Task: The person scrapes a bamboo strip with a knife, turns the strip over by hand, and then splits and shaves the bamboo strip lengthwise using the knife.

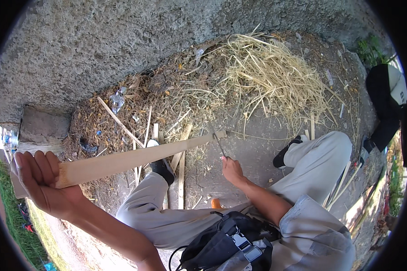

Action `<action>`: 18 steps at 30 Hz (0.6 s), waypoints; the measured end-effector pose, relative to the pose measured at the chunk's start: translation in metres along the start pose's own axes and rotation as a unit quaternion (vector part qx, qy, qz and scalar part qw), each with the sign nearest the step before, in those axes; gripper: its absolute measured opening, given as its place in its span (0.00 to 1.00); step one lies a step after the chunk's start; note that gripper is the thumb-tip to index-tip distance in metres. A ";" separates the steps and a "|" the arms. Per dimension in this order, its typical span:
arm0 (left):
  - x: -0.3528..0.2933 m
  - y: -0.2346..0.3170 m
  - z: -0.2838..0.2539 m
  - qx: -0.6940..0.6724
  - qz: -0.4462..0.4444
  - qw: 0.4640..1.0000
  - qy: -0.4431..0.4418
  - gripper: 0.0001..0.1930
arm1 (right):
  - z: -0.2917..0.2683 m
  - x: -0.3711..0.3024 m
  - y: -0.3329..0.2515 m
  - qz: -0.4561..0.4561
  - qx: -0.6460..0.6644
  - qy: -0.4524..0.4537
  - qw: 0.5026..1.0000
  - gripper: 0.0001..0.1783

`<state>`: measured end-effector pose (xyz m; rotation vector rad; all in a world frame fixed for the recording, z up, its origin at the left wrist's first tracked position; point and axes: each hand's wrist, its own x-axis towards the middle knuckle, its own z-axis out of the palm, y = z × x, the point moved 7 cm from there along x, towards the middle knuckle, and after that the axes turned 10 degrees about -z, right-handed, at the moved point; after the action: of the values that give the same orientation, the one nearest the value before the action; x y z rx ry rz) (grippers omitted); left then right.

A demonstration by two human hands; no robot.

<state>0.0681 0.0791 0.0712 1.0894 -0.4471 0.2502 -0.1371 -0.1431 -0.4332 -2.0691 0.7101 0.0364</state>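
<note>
A long, flat, pale wooden strip (pixel 135 158), which looks like split bamboo, slants across from the left toward the middle. My left hand (pixel 45 185) is closed around its broad near end at the far left, fingers curled over the edge. My right hand (pixel 233 170), in front of my lap, grips a thin dark knife (pixel 220 145). Its blade meets the strip near the narrow far end. The knife's handle is mostly hidden in my fist.
A heap of pale curly shavings (pixel 280 72) lies before a rough grey wall (pixel 104 45). Loose strips (pixel 182 180) lie between my spread legs. A block (pixel 45 124) stands at the left. A black bag (pixel 226 244) rests on my lap.
</note>
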 end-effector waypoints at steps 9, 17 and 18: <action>-0.008 0.001 0.020 -0.009 -0.015 0.998 -0.064 0.14 | -0.046 0.004 -0.092 -0.066 0.043 0.017 0.997 0.26; -0.010 0.006 0.014 -0.030 -0.007 0.996 -0.083 0.15 | -0.037 -0.028 -0.142 -0.257 0.043 0.078 0.962 0.18; -0.013 0.007 0.013 0.000 -0.017 0.999 -0.029 0.16 | -0.021 -0.021 -0.104 -0.176 -0.006 0.051 0.983 0.19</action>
<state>0.0512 0.0704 0.0757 1.1045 -0.4807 0.1891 -0.1080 -0.1065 -0.3358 -2.1914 0.3960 -0.2669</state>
